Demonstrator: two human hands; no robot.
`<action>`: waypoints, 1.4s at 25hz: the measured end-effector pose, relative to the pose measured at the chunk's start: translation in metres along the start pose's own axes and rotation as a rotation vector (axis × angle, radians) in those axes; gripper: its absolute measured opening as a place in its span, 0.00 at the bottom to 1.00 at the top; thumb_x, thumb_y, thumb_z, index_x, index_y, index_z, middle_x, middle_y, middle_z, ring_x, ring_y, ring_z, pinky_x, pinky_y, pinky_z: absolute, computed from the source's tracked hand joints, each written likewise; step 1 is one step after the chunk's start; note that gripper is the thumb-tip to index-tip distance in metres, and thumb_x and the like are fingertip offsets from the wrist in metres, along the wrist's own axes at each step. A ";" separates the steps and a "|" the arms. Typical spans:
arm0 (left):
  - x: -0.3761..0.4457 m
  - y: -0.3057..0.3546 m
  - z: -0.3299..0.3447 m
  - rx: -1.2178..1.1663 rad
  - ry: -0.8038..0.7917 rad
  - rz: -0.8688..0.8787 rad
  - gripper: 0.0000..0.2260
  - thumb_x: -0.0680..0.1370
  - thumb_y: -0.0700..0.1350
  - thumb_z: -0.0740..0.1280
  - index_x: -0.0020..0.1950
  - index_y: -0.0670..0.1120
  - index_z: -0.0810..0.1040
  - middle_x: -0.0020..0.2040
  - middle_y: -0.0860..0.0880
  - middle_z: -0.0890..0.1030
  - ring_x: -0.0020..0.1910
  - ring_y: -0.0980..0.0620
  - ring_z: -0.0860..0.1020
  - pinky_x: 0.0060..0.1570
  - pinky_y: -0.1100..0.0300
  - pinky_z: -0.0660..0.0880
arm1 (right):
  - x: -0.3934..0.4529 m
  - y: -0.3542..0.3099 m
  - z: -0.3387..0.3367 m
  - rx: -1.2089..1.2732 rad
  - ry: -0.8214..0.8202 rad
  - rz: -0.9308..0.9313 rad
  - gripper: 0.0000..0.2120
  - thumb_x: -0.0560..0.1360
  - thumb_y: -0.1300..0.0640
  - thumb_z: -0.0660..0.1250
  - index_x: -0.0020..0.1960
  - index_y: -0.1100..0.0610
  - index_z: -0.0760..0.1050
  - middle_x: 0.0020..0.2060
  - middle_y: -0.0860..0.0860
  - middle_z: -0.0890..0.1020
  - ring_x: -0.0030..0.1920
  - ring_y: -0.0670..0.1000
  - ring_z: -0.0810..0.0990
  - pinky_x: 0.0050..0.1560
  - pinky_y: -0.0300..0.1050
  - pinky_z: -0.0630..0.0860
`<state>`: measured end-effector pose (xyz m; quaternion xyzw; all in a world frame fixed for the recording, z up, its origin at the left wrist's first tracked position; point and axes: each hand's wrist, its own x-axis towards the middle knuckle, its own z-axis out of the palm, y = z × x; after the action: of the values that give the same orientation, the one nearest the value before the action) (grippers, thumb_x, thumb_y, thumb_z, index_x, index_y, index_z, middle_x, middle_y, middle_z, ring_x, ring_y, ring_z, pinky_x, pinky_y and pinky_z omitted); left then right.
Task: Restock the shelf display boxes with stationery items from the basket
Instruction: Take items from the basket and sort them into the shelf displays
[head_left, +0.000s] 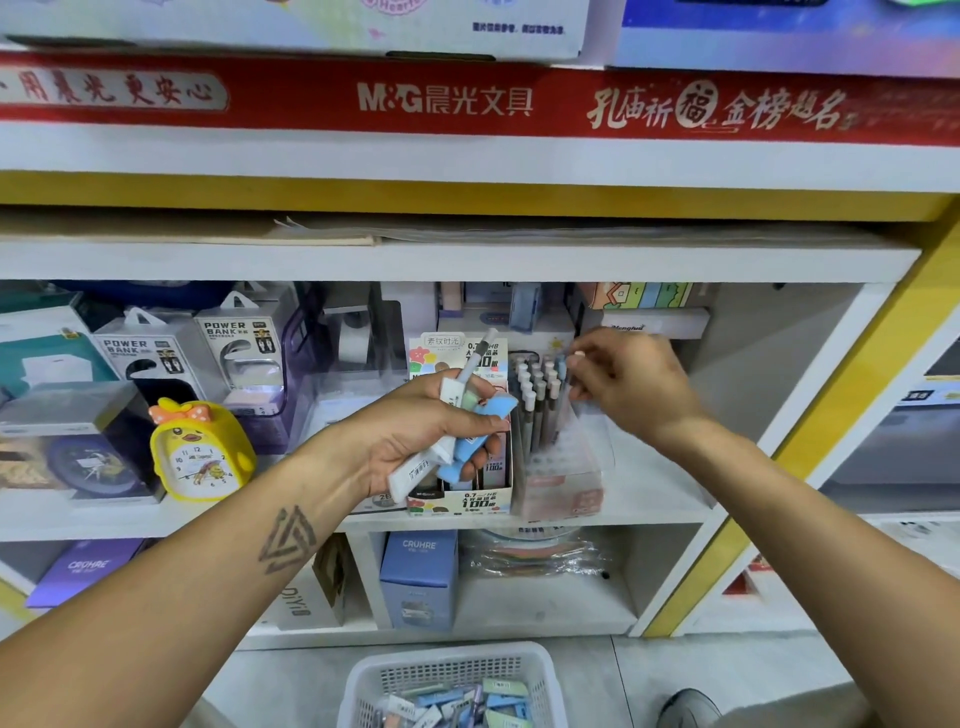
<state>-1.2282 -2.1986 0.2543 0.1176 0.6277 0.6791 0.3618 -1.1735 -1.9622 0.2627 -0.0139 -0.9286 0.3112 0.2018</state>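
My left hand (415, 431) grips a bundle of stationery items (470, 421): a grey pen sticking upward, a white piece and blue and green ones. It is held in front of a printed display box (462, 501) on the middle shelf. To the right stands a clear display box (566, 478) holding several upright pens (537, 395). My right hand (631, 384) is above that box, its fingertips pinching a thin pen at the box's right side. On the floor below is a white basket (395, 675) with several pastel stationery items (467, 704).
A yellow duck alarm clock (200, 449) and power bank boxes (208, 353) stand at the left of the shelf. Blue boxes (418, 577) and wrapped goods fill the shelf below. A shoe (688, 706) is at the basket's right. A yellow-edged shelf post (810, 415) rises at right.
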 end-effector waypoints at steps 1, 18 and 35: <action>0.000 0.000 0.001 -0.003 -0.002 0.000 0.16 0.73 0.32 0.73 0.59 0.43 0.76 0.40 0.36 0.82 0.31 0.44 0.80 0.30 0.56 0.77 | -0.003 0.000 0.002 -0.060 -0.032 -0.039 0.05 0.81 0.56 0.65 0.48 0.53 0.79 0.34 0.45 0.83 0.37 0.45 0.84 0.45 0.51 0.84; -0.001 -0.002 0.005 0.055 -0.111 0.013 0.13 0.76 0.32 0.70 0.58 0.42 0.76 0.41 0.34 0.80 0.38 0.41 0.79 0.30 0.56 0.76 | -0.013 0.000 0.010 -0.143 -0.168 0.020 0.06 0.81 0.55 0.65 0.46 0.53 0.71 0.37 0.50 0.82 0.39 0.50 0.82 0.41 0.47 0.79; -0.012 0.005 -0.010 0.158 -0.173 -0.067 0.16 0.75 0.31 0.69 0.60 0.42 0.75 0.39 0.37 0.81 0.30 0.45 0.79 0.28 0.57 0.76 | 0.016 -0.019 0.000 0.799 0.304 0.304 0.03 0.81 0.69 0.63 0.53 0.68 0.75 0.32 0.57 0.79 0.26 0.48 0.76 0.30 0.40 0.73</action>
<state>-1.2279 -2.2134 0.2607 0.1825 0.6493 0.6025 0.4267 -1.1862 -1.9753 0.2794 -0.1167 -0.6828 0.6658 0.2773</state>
